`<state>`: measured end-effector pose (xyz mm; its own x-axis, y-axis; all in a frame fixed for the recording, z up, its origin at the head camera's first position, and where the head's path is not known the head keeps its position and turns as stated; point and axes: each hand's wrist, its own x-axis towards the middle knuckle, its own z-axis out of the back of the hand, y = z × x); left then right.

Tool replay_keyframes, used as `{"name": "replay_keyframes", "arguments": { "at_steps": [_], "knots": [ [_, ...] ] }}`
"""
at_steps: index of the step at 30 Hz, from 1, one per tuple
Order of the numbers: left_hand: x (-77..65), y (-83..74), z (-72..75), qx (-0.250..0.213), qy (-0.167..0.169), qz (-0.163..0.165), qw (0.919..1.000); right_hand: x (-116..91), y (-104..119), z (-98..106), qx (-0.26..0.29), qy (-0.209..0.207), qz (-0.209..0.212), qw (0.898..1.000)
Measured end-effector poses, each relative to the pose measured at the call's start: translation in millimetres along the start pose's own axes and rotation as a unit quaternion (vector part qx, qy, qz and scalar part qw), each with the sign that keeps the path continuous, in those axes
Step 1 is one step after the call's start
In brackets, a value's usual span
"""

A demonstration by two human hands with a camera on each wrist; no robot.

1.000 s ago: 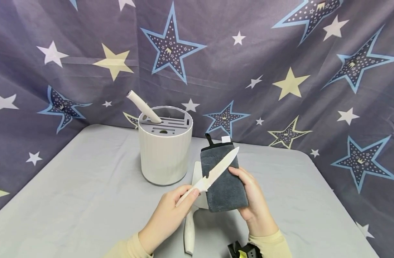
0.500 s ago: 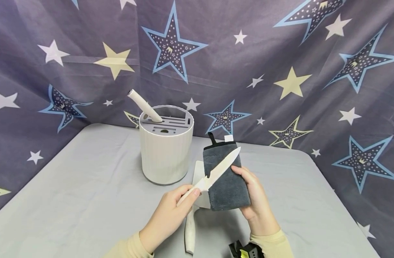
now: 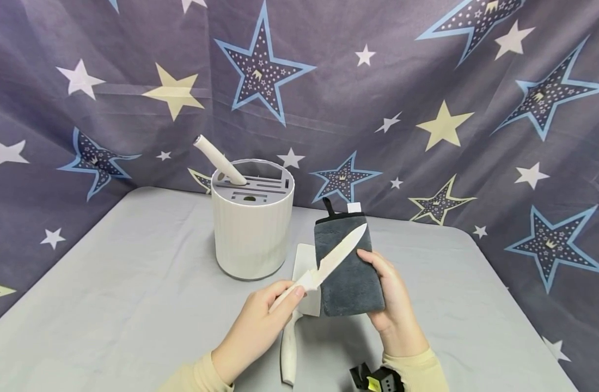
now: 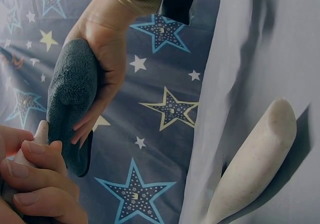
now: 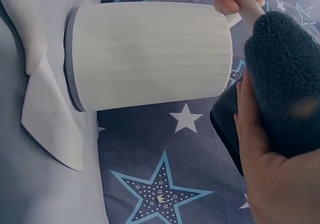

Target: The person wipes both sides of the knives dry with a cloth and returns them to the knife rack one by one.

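My left hand (image 3: 257, 321) grips the handle of a white knife (image 3: 342, 251), whose blade points up and to the right and has a serrated stretch. Behind that blade is a folded dark grey cloth (image 3: 352, 294) with a black loop and a white tag. My right hand (image 3: 396, 307) holds this cloth from its right side, thumb on the front. In the right wrist view the cloth (image 5: 285, 83) wraps over the knife's side, hiding the blade. A white cleaver (image 3: 288, 354) lies on the table below both hands, its blade partly covered by the knife and cloth.
A cream, round knife block (image 3: 250, 234) stands behind the hands, to the left. One white-handled tool (image 3: 220, 159) leans out of its slotted grey top. The table (image 3: 108, 305) has a grey cover, and a star-patterned curtain (image 3: 329, 109) hangs along its back and sides.
The cloth and my right hand have shifted a little to the right and upward along the blade. My left hand and the knife stay almost in place.
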<state>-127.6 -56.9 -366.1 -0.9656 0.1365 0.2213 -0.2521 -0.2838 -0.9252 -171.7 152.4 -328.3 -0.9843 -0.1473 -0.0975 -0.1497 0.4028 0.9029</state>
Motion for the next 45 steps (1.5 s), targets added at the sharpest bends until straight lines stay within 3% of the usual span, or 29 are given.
{"name": "replay_keyframes", "arguments": {
  "at_steps": [33,45],
  "knots": [
    [-0.3,-0.5,-0.3,0.012,0.005,0.011,0.9999,2,9,6,0.055,-0.016,0.003,0.998],
    [-0.9,-1.1,-0.7,0.006,0.017,0.017,0.9997,1,14,11,0.086,-0.004,0.013,0.996]
  ]
}}
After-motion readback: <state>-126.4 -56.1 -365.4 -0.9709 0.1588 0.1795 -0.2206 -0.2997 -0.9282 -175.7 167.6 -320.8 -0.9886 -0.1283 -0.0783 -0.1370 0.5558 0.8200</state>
